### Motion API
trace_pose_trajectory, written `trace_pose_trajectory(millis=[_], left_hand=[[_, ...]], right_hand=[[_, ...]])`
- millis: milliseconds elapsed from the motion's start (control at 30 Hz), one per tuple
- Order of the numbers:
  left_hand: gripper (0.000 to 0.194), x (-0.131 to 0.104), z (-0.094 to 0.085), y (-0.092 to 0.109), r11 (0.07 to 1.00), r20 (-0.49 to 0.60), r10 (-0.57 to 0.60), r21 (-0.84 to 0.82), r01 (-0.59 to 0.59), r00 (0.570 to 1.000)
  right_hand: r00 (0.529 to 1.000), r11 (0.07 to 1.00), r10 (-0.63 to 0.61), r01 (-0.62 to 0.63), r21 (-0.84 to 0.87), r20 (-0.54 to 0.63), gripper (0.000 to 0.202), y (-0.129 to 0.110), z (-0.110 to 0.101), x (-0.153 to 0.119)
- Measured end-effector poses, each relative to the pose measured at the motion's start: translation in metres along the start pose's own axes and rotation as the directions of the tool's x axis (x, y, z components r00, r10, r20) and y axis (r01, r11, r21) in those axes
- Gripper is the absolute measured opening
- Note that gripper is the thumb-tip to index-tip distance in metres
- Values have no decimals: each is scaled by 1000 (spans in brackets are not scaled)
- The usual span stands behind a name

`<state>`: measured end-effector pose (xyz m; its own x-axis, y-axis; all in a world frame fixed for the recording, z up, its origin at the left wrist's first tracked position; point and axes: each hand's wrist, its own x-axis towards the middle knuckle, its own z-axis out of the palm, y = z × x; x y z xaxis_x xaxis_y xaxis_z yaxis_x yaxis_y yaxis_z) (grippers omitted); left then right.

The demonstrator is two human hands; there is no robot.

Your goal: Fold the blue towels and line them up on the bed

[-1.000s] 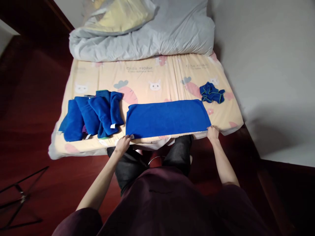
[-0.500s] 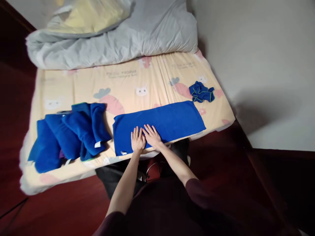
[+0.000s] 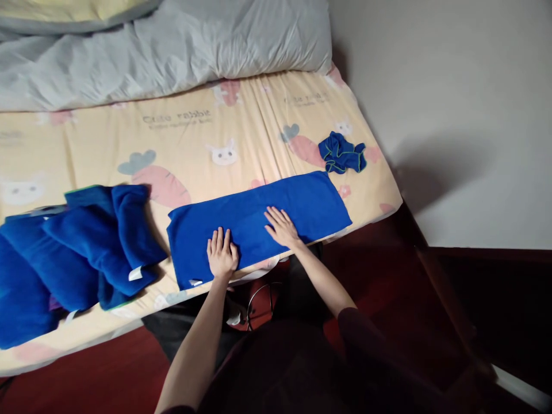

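A blue towel (image 3: 250, 215) lies flat as a long strip near the front edge of the bed, with a small white tag at its lower left corner. My left hand (image 3: 222, 253) rests palm down on the left half of it, fingers stretched out. Further right, my right hand (image 3: 282, 227) also lies flat on the towel, its fingers straight. Neither hand grips the cloth. Past the towel's far right corner sits a small crumpled blue cloth (image 3: 342, 153) with green edging.
Several blue towels (image 3: 95, 247) overlap in a loose pile to the left, some with white tags. A grey quilt (image 3: 194, 52) is bunched across the back of the rabbit-print bed sheet (image 3: 176, 155). A pale wall (image 3: 452, 115) stands on the right.
My hands have slid apart along the towel, the left one to the left and the right one to the right. The camera view has shifted closer and to the right.
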<state>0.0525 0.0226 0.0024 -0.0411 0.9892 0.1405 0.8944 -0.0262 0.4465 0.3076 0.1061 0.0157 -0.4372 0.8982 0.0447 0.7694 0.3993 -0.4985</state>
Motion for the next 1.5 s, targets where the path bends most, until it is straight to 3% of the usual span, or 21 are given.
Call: trace_pose_trajectory(millis=[233, 467, 567, 633, 767, 933, 1033, 1100, 1167, 1233, 1300, 1367, 1433, 1500], left_hand=[[61, 1, 1, 0, 997, -9, -47, -56, 47, 999], [60, 1, 3, 2, 998, -54, -42, -42, 40, 998], [62, 1, 5, 1, 999, -59, -43, -33, 41, 997], [62, 1, 7, -1, 999, -72, -36, -21, 34, 997], [64, 0, 11, -6, 1000, -90, -13, 6, 13, 996], [67, -1, 12, -8, 999, -73, -30, -17, 28, 997], [67, -1, 11, -7, 999, -66, -36, -24, 35, 997], [67, 0, 11, -7, 999, -57, -43, -30, 41, 997], [68, 0, 10, -7, 998, -49, -47, -38, 45, 998], [67, 0, 10, -6, 998, -49, -44, -48, 41, 998], [67, 0, 9, -6, 998, -56, -45, -55, 42, 997], [66, 0, 9, -5, 997, -60, -51, -56, 48, 997], [66, 0, 9, -5, 997, -55, -53, -52, 50, 997], [66, 0, 9, -5, 997, -45, -50, -59, 47, 998]], right_hand=[[971, 973, 203, -214, -90, -125, 60, 121, -74, -30], [946, 966, 238, -253, -44, -220, 51, 173, -104, -32], [878, 929, 329, -367, -48, -347, 47, 204, -129, -10], [847, 890, 385, -446, -94, -367, 45, 232, -152, 13], [885, 868, 412, -454, -201, -217, 41, 284, -192, 71], [881, 875, 451, -468, -122, -145, 57, 320, -199, 125], [860, 851, 499, -510, -128, -111, 63, 317, -193, 133], [843, 831, 505, -532, -162, -185, 64, 292, -183, 128], [845, 837, 452, -512, -192, -285, 65, 244, -163, 115], [898, 898, 341, -399, -187, -280, 67, 182, -133, 97], [978, 968, 170, -188, -168, -118, 68, 124, -99, 77], [998, 989, 17, -8, -151, 58, 64, 91, -74, 60], [993, 985, 7, 13, -170, 119, 61, 93, -67, 47], [989, 968, 133, -115, -224, 67, 60, 125, -82, 41]])
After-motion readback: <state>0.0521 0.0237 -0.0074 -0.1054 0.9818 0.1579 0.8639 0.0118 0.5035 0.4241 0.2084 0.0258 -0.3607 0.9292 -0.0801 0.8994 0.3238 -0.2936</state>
